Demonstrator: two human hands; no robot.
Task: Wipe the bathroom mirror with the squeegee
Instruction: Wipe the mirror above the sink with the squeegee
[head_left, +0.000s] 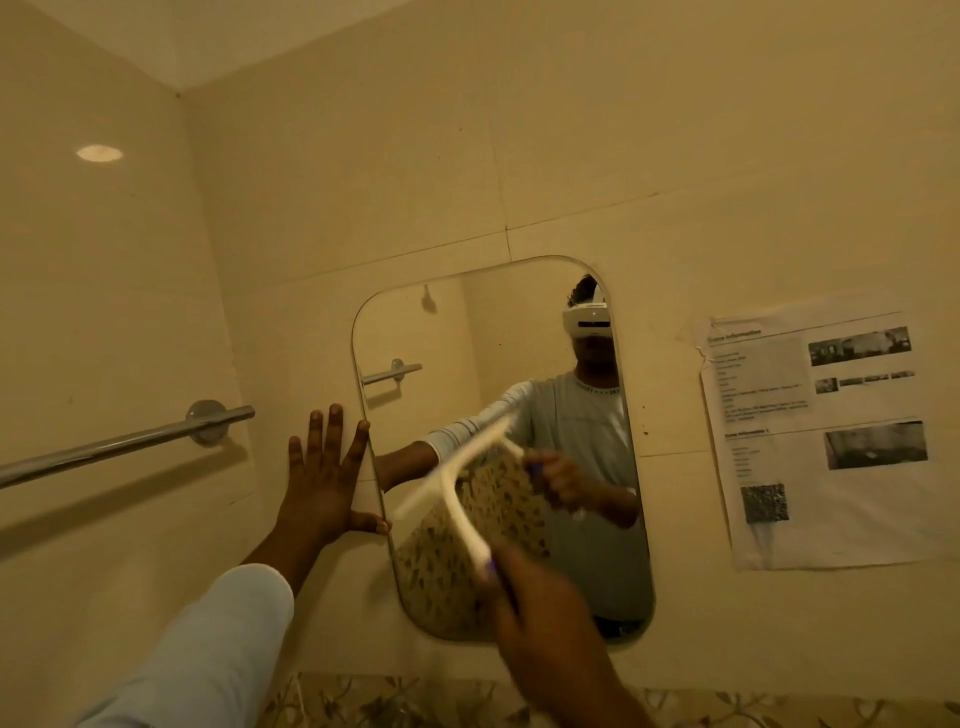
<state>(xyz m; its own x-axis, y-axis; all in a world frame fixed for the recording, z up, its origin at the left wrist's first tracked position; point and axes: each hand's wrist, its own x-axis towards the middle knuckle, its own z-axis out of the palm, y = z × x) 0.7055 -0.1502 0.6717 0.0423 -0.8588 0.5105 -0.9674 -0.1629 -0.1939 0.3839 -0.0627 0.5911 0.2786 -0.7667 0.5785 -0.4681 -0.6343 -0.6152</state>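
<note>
A tall mirror (447, 332) with rounded corners hangs on the beige tiled wall. A white squeegee (457, 486) lies tilted across the mirror's middle, its blade running from lower left to upper right, blurred. My right hand (540, 618) grips its handle in front of the mirror's lower part. My left hand (327, 478) presses flat on the wall at the mirror's left edge, fingers spread, thumb on the rim. The glass reflects a person with a headset and both hands.
A chrome towel bar (130, 441) juts from the left wall beside my left hand. A printed paper sheet (826, 441) is stuck to the wall right of the mirror. A patterned tile band (395, 701) runs below.
</note>
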